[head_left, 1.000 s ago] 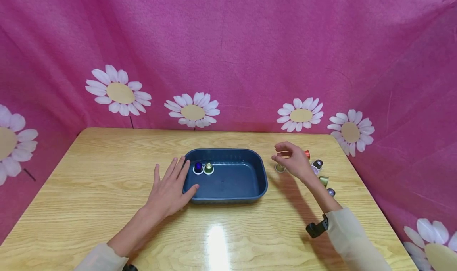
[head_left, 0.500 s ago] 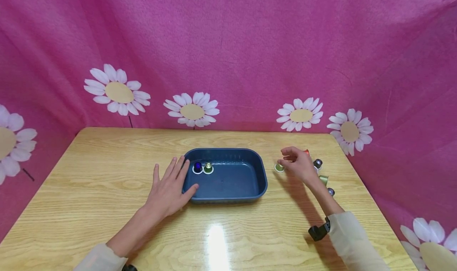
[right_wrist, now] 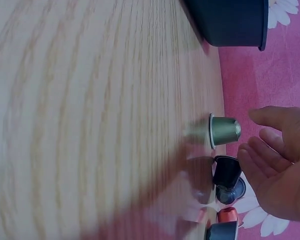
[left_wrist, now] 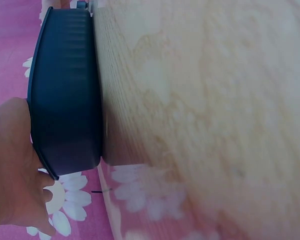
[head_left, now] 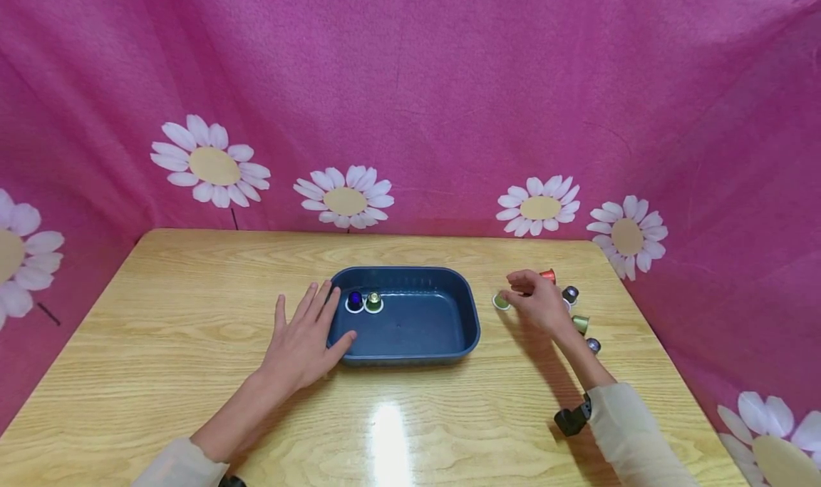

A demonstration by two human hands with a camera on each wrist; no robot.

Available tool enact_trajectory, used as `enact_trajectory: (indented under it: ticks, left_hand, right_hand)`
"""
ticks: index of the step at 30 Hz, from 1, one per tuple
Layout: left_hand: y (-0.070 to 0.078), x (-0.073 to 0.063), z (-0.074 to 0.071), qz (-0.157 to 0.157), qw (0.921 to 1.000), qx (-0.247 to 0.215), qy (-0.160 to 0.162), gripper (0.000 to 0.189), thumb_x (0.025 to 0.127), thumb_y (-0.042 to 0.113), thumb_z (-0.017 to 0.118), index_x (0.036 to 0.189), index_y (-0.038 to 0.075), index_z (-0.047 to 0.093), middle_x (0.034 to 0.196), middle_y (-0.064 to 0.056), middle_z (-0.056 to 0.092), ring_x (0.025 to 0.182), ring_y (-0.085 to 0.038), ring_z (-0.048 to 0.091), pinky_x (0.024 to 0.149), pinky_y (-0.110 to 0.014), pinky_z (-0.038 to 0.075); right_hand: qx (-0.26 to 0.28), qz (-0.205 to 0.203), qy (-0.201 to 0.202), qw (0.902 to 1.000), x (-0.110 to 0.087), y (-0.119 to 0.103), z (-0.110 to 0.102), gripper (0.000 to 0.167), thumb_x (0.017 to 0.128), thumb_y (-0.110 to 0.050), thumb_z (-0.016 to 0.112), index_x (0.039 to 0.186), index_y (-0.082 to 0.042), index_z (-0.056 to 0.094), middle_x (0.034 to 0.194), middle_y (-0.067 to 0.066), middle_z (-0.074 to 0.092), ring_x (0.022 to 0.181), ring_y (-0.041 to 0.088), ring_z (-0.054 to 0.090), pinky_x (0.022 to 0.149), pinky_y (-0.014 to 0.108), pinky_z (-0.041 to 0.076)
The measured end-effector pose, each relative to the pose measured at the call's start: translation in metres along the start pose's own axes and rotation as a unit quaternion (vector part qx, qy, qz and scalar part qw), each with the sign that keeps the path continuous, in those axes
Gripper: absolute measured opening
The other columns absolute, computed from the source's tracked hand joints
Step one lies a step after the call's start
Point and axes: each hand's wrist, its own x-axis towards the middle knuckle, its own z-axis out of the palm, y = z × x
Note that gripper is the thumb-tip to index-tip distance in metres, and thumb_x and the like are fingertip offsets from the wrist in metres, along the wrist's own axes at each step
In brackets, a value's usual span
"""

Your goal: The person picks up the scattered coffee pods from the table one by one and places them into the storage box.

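Nearest the camera, pale sleeves reach in over a wood-grain table (head_left: 487, 430), a black wrist device (head_left: 573, 419) showing at the right cuff. A person's left hand (head_left: 304, 341) rests against the left rim of a dark blue tray (head_left: 410, 334), fingers spread, thumb over its near left corner. To the right of the tray, a purplish capsule (head_left: 594, 346) sits nearest, with an olive capsule (head_left: 580, 324) lying on its side just beyond.

The right hand (head_left: 539, 303) hovers right of the tray above a green capsule (right_wrist: 225, 131), which stands upright near the tray's right wall; thumb and fingers are parted, and contact with the capsule cannot be told. Inside the tray, toward its left end, a blue capsule (head_left: 355, 300) and a silver-topped capsule (head_left: 374, 301) stand side by side. Well right of the tray are a dark capsule (head_left: 570, 294) and, farther back, a partly hidden red capsule (head_left: 548, 276). Behind the tray hangs a pink daisy-print cloth (head_left: 436, 116).
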Motion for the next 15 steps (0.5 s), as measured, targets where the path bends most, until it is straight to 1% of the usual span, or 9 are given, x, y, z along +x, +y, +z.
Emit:
enact_trajectory:
  ticks: [4, 9, 15]
  left_hand:
    - [-0.0001, -0.0006, 0.0001, -0.001, 1.0000, -0.001, -0.004, 0.081, 0.097, 0.056, 0.052, 0.156, 0.004, 0.031, 0.162, -0.016, 0.024, 0.150, -0.034, 0.016, 0.112, -0.068, 0.001]
    - [0.0000, -0.0004, -0.0003, 0.000, 1.0000, 0.000, -0.002, 0.082, 0.097, 0.056, 0.051, 0.156, 0.004, 0.031, 0.162, -0.017, 0.024, 0.150, -0.035, 0.016, 0.112, -0.068, 0.002]
    - [-0.0001, 0.0000, -0.0007, 0.001, 1.0000, 0.003, -0.002, 0.082, 0.097, 0.057, 0.050, 0.156, 0.004, 0.031, 0.162, -0.017, 0.024, 0.150, -0.035, 0.016, 0.112, -0.068, 0.002]
  right_hand:
    - [0.008, 0.001, -0.003, 1.0000, -0.0003, 0.0004, 0.0027, 0.037, 0.091, -0.009, 0.073, 0.122, 0.007, 0.062, 0.118, 0.026, 0.067, 0.108, 0.037, 0.066, 0.092, 0.047, 0.051]
    - [0.013, 0.000, -0.007, 0.9999, -0.0010, -0.0019, 0.0058, 0.034, 0.090, -0.004, 0.072, 0.120, 0.010, 0.062, 0.117, 0.027, 0.066, 0.109, 0.039, 0.065, 0.092, 0.048, 0.051]
    - [-0.002, 0.000, -0.006, 1.0000, -0.0016, -0.0024, 0.0086, 0.033, 0.089, -0.001, 0.072, 0.120, 0.009, 0.063, 0.115, 0.025, 0.067, 0.108, 0.038, 0.066, 0.092, 0.048, 0.051]
